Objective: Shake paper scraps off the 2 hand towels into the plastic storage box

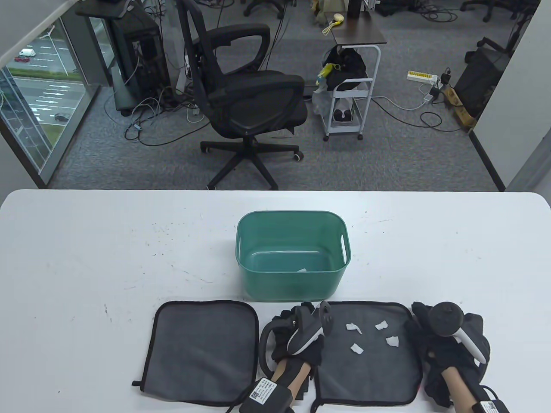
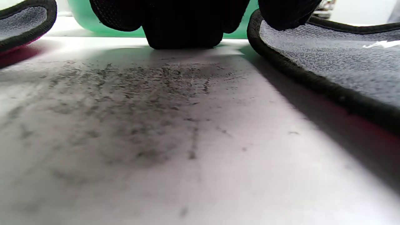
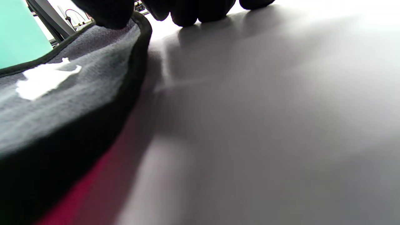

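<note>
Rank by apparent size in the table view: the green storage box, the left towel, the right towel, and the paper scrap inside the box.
1. Left towel and right towel: alike, not ranked apart; hands cover the right one's edges.
2. Green storage box, though it sits farther from the camera.
3. Paper scrap inside the box, smallest.

1. Your left hand (image 1: 297, 340) rests on the tabletop (image 1: 86, 258) between the two towels, at the right towel's (image 1: 366, 357) left edge.
2. Your right hand (image 1: 452, 348) sits at that towel's right edge.
3. Four paper scraps (image 1: 356, 348) lie on the right towel; the left towel (image 1: 202, 348) is bare.
4. The green box (image 1: 292, 256) stands just behind both towels, with one scrap inside.
</note>
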The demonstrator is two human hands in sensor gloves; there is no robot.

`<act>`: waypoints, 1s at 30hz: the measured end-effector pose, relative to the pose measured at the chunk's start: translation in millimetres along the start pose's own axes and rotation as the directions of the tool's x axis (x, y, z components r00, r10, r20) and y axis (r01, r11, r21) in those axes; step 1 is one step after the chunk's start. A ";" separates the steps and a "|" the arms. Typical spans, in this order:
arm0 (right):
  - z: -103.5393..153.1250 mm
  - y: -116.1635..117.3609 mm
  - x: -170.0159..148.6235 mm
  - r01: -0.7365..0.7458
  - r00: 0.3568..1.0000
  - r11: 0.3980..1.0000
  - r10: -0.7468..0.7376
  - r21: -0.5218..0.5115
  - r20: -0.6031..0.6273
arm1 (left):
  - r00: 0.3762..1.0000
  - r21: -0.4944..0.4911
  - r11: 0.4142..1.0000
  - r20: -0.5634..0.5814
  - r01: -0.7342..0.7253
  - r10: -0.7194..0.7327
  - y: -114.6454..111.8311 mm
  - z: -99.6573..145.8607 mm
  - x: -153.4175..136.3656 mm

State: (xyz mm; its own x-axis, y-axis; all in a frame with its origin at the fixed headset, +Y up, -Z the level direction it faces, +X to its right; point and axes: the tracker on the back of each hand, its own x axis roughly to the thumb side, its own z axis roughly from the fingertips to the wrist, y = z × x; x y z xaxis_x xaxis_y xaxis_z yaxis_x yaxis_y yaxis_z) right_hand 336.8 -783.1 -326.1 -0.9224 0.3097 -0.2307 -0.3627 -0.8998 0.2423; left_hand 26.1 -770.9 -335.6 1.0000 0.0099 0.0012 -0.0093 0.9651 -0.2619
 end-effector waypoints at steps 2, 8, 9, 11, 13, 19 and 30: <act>-0.6 0.8 1.0 -0.008 1.000 1.000 0.008 -0.005 -0.008 | 1.000 0.006 1.000 -0.010 0.024 -0.024 -1.7 -0.9 2.0; -3.2 2.4 3.4 -0.029 0.999 0.999 0.028 -0.027 -0.041 | 0.998 -0.002 0.998 -0.030 0.062 -0.062 -8.4 -3.4 8.0; -3.3 2.7 3.9 -0.028 0.999 0.999 0.026 -0.029 -0.046 | 0.998 -0.012 0.999 -0.033 0.053 -0.054 -9.1 -4.3 7.6; -3.4 3.8 5.0 -0.034 0.998 0.999 0.032 -0.033 -0.056 | 0.999 -0.015 0.999 -0.034 0.035 -0.036 -9.7 -4.3 6.9; -4.1 5.2 6.9 -0.057 0.996 0.998 0.055 -0.030 -0.066 | 0.999 -0.019 0.999 -0.033 0.029 -0.029 -10.1 -4.4 6.7; -5.1 6.0 7.1 -0.031 0.997 0.999 0.030 -0.011 -0.076 | 0.999 -0.015 1.000 -0.035 -0.012 0.011 -9.7 -5.5 4.4; -3.9 -6.6 -12.4 0.270 0.961 0.950 -0.275 0.159 0.008 | 0.981 -0.006 0.981 0.041 -0.191 0.192 3.2 1.1 -12.2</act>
State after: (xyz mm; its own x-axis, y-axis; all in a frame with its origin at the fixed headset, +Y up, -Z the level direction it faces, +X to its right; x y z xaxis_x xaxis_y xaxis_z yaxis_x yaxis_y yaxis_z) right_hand 351.1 -782.2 -328.5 -0.7883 0.5475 -0.2808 -0.6147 -0.7219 0.3179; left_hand 13.9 -767.7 -335.4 0.9786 0.2053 -0.0093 -0.2005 0.9437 -0.2629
